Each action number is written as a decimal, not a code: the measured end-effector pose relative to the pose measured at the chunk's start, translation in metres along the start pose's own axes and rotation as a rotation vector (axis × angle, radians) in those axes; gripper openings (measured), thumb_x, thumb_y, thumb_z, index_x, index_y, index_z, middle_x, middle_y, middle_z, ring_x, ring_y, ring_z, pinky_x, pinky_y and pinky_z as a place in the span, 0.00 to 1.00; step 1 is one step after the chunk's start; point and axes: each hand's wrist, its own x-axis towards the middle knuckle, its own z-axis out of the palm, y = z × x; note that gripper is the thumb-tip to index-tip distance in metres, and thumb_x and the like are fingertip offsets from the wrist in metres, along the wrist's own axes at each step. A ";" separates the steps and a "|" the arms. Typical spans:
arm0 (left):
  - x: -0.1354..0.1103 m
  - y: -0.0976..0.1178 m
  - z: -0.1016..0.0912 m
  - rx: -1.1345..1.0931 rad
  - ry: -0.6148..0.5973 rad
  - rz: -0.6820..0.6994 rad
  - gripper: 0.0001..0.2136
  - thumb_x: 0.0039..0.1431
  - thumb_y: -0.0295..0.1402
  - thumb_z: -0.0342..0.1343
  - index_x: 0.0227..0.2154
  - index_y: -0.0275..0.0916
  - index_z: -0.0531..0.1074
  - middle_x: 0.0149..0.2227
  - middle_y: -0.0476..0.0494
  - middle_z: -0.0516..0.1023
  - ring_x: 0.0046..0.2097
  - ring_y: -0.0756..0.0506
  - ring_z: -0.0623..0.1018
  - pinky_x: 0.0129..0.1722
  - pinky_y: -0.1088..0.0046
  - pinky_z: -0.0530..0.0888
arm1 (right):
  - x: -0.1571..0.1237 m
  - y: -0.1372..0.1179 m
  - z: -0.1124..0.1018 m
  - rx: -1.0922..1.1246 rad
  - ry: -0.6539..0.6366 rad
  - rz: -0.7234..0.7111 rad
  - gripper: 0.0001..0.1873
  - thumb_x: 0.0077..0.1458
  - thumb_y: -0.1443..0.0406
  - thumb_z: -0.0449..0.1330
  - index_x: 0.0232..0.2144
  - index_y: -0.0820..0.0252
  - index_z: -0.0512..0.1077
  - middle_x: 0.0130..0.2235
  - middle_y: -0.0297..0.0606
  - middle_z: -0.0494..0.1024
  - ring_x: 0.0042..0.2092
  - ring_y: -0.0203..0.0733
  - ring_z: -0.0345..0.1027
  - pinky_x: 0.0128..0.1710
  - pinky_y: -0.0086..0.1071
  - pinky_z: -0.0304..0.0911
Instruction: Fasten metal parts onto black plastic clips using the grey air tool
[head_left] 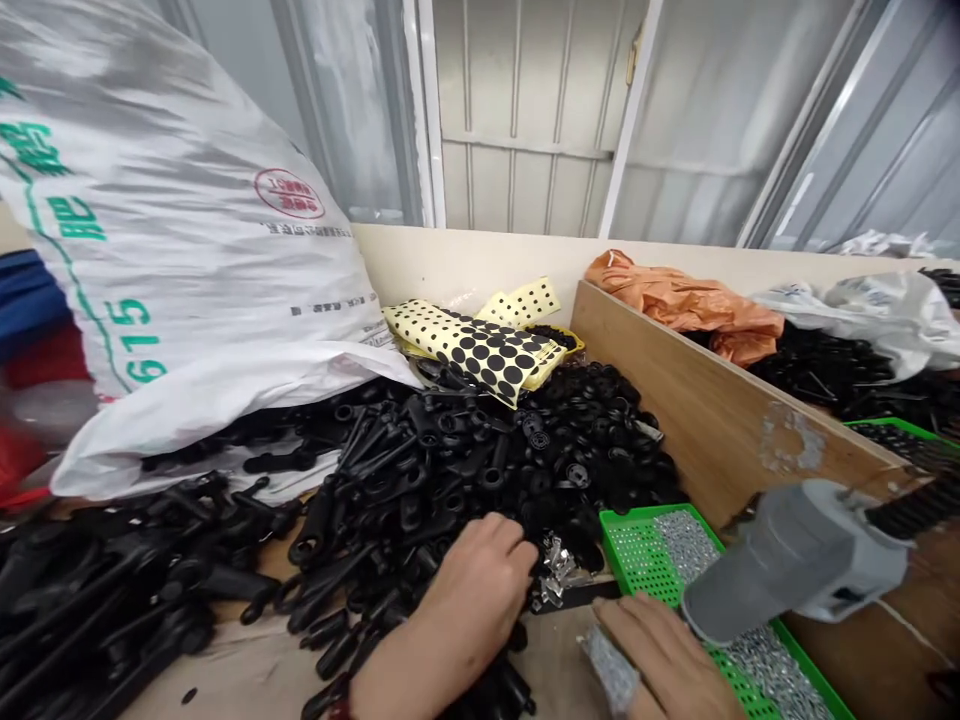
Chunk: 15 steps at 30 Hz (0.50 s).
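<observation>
My left hand (474,590) lies knuckles up on a heap of black plastic parts (465,450), its fingers curled down beside a small cluster of shiny metal clips (556,578). What the fingers hold is hidden. My right hand (664,660) rests low on the table next to a green mesh tray (637,550) filled with small silver screws, fingers bent over a greyish patch of screws (611,670). A grey power screwdriver (795,555) hangs just above the tray, close over my right hand.
A big white woven sack (172,250) leans at the left. Yellow sheets with black dots (480,340) lie on the heap. A wooden divider (697,400) separates a further bin with more black parts, an orange bag (690,300) and clear plastic bags (885,310).
</observation>
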 end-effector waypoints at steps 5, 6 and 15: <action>0.030 0.024 0.019 0.018 -0.108 0.175 0.08 0.58 0.22 0.48 0.33 0.36 0.73 0.37 0.42 0.76 0.40 0.41 0.73 0.39 0.64 0.73 | -0.003 -0.008 0.017 0.094 0.035 0.136 0.14 0.46 0.79 0.46 0.19 0.60 0.64 0.31 0.41 0.75 0.34 0.43 0.70 0.33 0.35 0.67; 0.033 0.026 0.022 0.023 -0.124 0.192 0.09 0.57 0.22 0.49 0.34 0.36 0.73 0.37 0.41 0.76 0.40 0.41 0.73 0.39 0.64 0.73 | -0.004 -0.009 0.017 0.108 -0.003 0.142 0.13 0.47 0.79 0.47 0.20 0.60 0.65 0.30 0.41 0.74 0.33 0.43 0.69 0.31 0.34 0.67; 0.057 0.049 0.027 0.061 -0.273 0.230 0.06 0.52 0.19 0.54 0.30 0.29 0.76 0.33 0.32 0.78 0.38 0.36 0.75 0.34 0.63 0.71 | -0.015 -0.005 0.020 0.129 -0.115 0.187 0.09 0.45 0.76 0.51 0.24 0.59 0.64 0.30 0.39 0.71 0.31 0.42 0.67 0.28 0.33 0.67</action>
